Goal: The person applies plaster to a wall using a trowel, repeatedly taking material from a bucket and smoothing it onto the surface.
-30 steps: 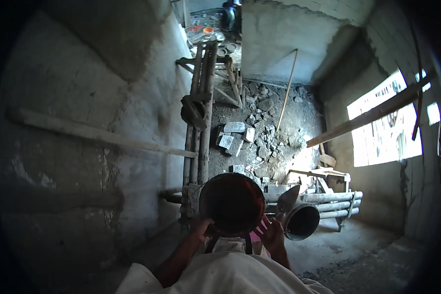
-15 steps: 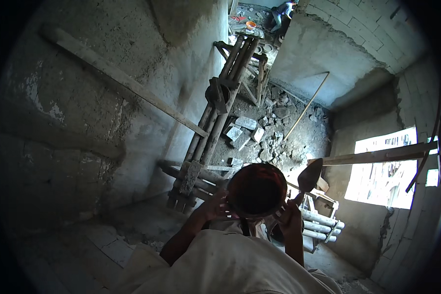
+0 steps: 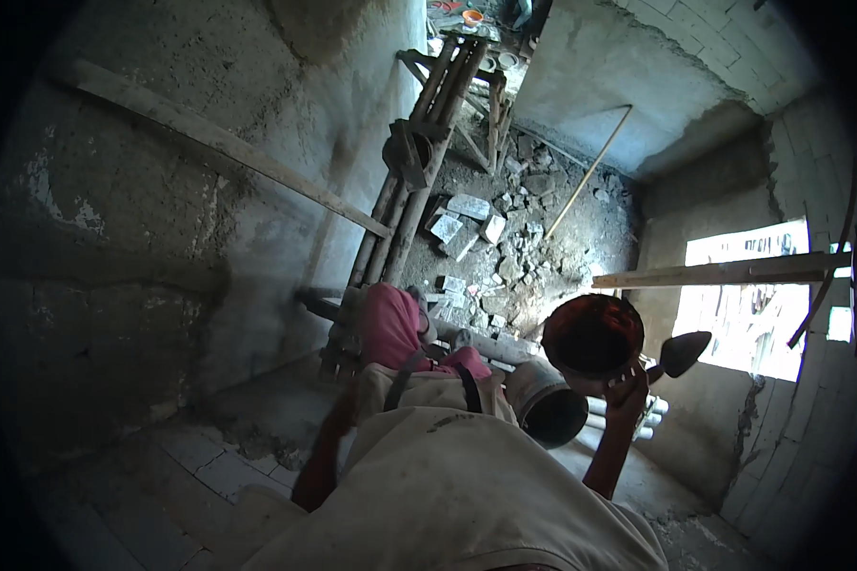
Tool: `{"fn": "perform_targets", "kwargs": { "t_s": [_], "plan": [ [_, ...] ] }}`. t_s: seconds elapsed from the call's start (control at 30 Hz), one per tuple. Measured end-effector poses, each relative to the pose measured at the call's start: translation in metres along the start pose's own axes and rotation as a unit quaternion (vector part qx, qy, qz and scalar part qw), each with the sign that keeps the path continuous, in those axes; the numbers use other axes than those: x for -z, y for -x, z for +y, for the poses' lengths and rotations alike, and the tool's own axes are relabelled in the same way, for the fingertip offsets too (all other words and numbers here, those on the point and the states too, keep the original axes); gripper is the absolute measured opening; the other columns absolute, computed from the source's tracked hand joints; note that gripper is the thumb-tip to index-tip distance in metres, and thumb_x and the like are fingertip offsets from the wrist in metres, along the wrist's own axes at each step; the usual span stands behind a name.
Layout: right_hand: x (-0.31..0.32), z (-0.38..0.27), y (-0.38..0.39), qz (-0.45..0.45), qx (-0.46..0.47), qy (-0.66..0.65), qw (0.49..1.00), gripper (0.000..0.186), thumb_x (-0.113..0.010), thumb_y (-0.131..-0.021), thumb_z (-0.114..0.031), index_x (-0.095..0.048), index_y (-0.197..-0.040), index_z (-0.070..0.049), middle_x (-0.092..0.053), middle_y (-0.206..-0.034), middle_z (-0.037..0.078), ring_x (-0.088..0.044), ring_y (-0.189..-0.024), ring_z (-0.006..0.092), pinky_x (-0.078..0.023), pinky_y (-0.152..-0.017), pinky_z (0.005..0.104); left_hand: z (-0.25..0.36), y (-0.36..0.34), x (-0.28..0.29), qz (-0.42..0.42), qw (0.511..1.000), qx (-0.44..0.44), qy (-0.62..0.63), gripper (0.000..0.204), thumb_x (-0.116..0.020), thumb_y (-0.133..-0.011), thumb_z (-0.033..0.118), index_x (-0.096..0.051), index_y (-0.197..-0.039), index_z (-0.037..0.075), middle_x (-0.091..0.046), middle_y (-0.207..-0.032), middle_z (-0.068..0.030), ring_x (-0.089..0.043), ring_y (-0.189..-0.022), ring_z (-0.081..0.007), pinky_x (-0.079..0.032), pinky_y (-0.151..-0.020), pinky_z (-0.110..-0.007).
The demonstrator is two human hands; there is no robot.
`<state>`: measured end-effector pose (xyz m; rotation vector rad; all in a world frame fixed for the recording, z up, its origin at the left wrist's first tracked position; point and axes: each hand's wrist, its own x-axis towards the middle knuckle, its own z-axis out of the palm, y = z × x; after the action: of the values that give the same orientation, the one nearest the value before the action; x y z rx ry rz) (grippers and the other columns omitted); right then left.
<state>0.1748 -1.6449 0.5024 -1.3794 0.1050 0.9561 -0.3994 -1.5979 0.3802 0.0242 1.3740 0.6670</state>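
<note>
At the right, my right hand [image 3: 627, 390] is closed on a dark bucket [image 3: 550, 344] with a reddish inside and on a trowel [image 3: 686, 354]. The trowel's leaf-shaped blade sticks out to the right of the bucket, away from my fingers. Beneath them, by my right side, a pale bucket [image 3: 533, 385] with a dark mouth sits tilted in view. My left hand [image 3: 345, 411] hangs low beside my left hip, apart from the buckets; its fingers are too dark and blurred to make out.
Log scaffolding [image 3: 411, 224] runs away ahead, with a dark container [image 3: 405, 157] on it. Blocks [image 3: 468, 206] and rubble lie below. A long plank [image 3: 229, 143] leans on the left wall; a beam [image 3: 714, 273] crosses before the window. A pole [image 3: 588, 173] leans at the back wall.
The dark bucket and trowel have moved right in my right hand. My left hand has let go of the bucket and dropped to my side. My pink-clad legs and the pale bucket now show.
</note>
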Motion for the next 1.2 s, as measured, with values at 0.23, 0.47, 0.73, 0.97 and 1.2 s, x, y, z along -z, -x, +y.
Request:
{"fn": "perform_targets", "kwargs": {
  "t_s": [0.23,0.47,0.73,0.97,1.2],
  "plan": [
    [-0.038,-0.005,-0.043,0.012,0.014,-0.012,1.0,0.033,-0.065,-0.085,-0.039,-0.056,-0.11,-0.02,-0.058,-0.106,-0.002,-0.056,-0.095,0.0158,-0.052,-0.072,0.0377,0.172,-0.007,-0.114,-0.01,0.985,-0.169,0.007,0.089,-0.034,-0.09,0.076,-0.017,-0.155,0.017,-0.036,-0.151,-0.0114,-0.034,-0.138,-0.0296,-0.041,-0.103,-0.052],
    [-0.158,0.022,-0.093,0.018,0.014,-0.044,0.999,0.037,-0.064,-0.086,-0.037,-0.056,-0.117,-0.017,-0.058,-0.115,0.002,-0.055,-0.103,0.0163,-0.051,-0.073,0.0366,0.448,0.082,-0.193,0.031,0.723,-0.67,-0.165,0.091,-0.046,-0.092,0.064,-0.014,-0.153,0.005,-0.047,-0.141,-0.0222,-0.049,-0.128,-0.0354,-0.037,-0.108,-0.048],
    [-0.329,0.097,-0.163,0.002,0.048,-0.101,0.994,0.034,-0.061,-0.088,-0.035,-0.055,-0.116,-0.017,-0.059,-0.112,0.004,-0.056,-0.098,0.0183,-0.05,-0.08,0.0401,0.679,0.055,-0.27,0.103,0.399,-0.908,-0.072,0.062,-0.039,-0.102,0.039,-0.027,-0.141,-0.008,-0.054,-0.128,-0.0302,-0.059,-0.114,-0.0425,-0.047,-0.102,-0.048],
    [-0.466,0.117,-0.155,0.067,0.014,-0.074,0.995,0.028,-0.062,-0.087,-0.04,-0.054,-0.107,-0.023,-0.066,-0.107,0.007,-0.061,-0.084,0.0192,-0.053,-0.078,0.0413,0.892,-0.037,-0.34,0.215,0.274,-0.933,-0.087,0.055,-0.055,-0.096,0.038,-0.05,-0.13,-0.004,-0.058,-0.125,-0.0239,-0.056,-0.118,-0.0345,-0.047,-0.1,-0.047],
    [-0.58,0.127,-0.22,0.074,-0.055,-0.074,0.993,0.029,-0.062,-0.085,-0.037,-0.053,-0.108,-0.021,-0.057,-0.104,0.008,-0.058,-0.088,0.0196,-0.053,-0.066,0.0382,1.028,-0.113,-0.291,0.363,0.179,-0.902,-0.15,0.064,-0.054,-0.091,0.057,-0.054,-0.134,0.01,-0.044,-0.142,-0.0202,-0.033,-0.136,-0.0431,-0.021,-0.11,-0.061]
  ]
}}
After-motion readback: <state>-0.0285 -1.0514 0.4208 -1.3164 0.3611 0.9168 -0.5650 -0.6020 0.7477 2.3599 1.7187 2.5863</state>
